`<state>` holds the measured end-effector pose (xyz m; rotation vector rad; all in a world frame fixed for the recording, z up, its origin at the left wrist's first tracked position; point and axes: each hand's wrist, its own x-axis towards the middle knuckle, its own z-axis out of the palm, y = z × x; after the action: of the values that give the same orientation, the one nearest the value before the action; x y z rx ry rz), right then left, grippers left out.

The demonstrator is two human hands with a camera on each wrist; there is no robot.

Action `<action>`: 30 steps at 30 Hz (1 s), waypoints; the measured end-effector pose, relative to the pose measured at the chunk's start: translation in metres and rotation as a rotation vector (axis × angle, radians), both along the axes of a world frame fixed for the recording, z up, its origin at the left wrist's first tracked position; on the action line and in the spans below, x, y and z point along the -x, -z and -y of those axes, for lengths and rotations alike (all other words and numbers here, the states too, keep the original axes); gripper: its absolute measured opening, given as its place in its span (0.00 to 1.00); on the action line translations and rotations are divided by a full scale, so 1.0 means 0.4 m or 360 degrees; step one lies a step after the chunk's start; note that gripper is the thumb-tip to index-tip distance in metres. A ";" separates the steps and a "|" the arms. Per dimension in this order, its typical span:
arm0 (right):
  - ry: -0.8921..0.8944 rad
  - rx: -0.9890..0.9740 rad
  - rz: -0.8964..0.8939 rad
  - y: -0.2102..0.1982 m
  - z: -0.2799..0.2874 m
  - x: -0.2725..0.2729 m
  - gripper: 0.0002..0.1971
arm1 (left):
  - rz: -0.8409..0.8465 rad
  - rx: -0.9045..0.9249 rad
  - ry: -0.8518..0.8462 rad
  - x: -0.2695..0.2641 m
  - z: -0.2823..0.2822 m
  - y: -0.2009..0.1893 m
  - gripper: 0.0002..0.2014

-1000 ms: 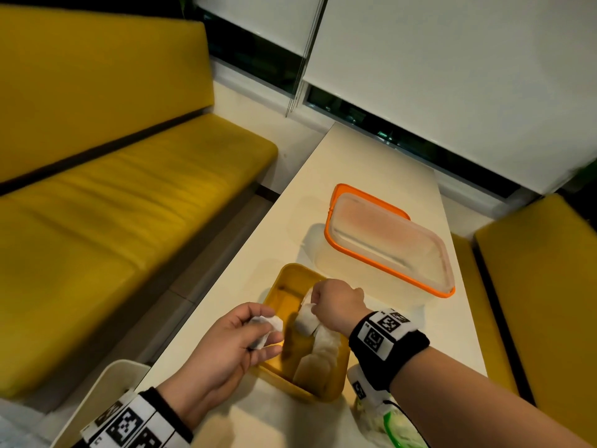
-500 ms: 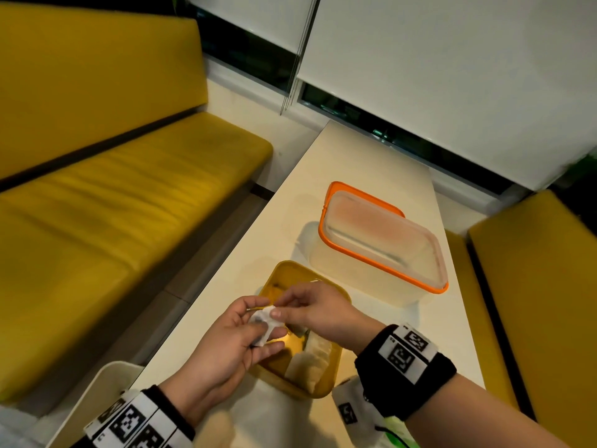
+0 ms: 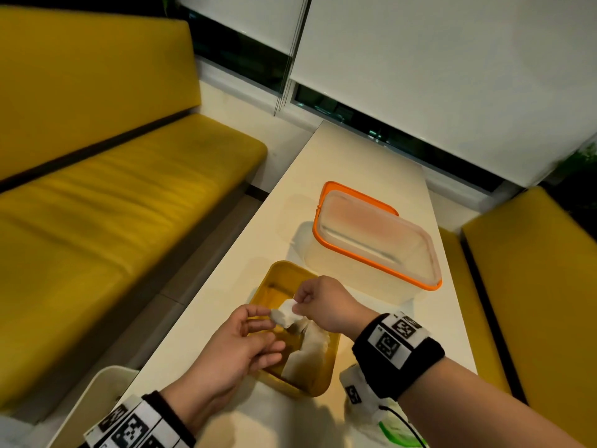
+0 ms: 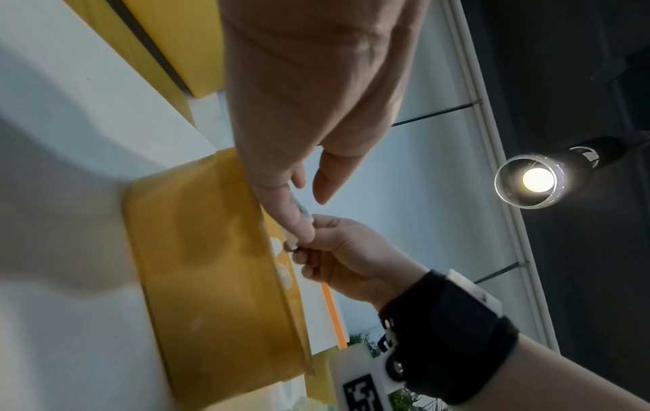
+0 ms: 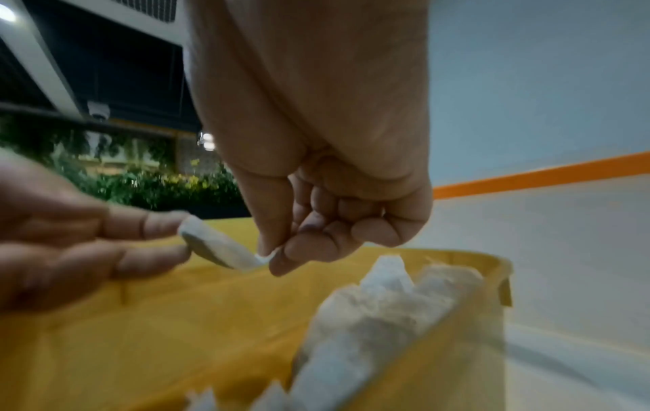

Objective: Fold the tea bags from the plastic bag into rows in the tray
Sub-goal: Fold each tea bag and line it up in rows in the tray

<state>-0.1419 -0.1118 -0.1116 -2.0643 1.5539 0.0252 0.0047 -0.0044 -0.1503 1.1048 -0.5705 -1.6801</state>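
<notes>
Pinched between both hands over the yellow tray (image 3: 265,287): one white tea bag (image 3: 283,315), right hand (image 3: 326,302) gripping its far corner with thumb and forefinger, other fingers curled in; left hand (image 3: 232,347) holding its near end with fingertips, remaining fingers loosely extended. Below, against the tray's right wall, a row of folded bags (image 3: 307,350). Just beyond the tray, a clear tub (image 3: 361,279) with an orange-rimmed lid (image 3: 374,234). Under the right wrist, partly hidden, a plastic bag (image 3: 384,431). All resting on a long white table (image 3: 349,156) flanked by yellow benches (image 3: 113,205), roller blinds (image 3: 452,76) behind.
</notes>
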 end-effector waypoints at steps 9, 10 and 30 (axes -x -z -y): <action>-0.0073 0.0271 -0.0623 0.064 0.027 0.003 0.07 | 0.0036 -0.0015 0.0126 -0.010 -0.010 -0.004 0.11; -0.0054 0.0284 -0.0623 0.065 0.027 0.003 0.07 | 0.0043 -0.0017 0.0130 -0.010 -0.010 -0.003 0.10; 0.0417 0.0665 0.0409 -0.296 -0.100 0.151 0.03 | 0.0014 -0.0045 0.0141 -0.007 -0.011 -0.010 0.09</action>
<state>-0.2023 -0.0718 0.0070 -2.0387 1.7575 -0.6863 0.0075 0.0001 -0.1462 1.1219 -0.6109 -1.7650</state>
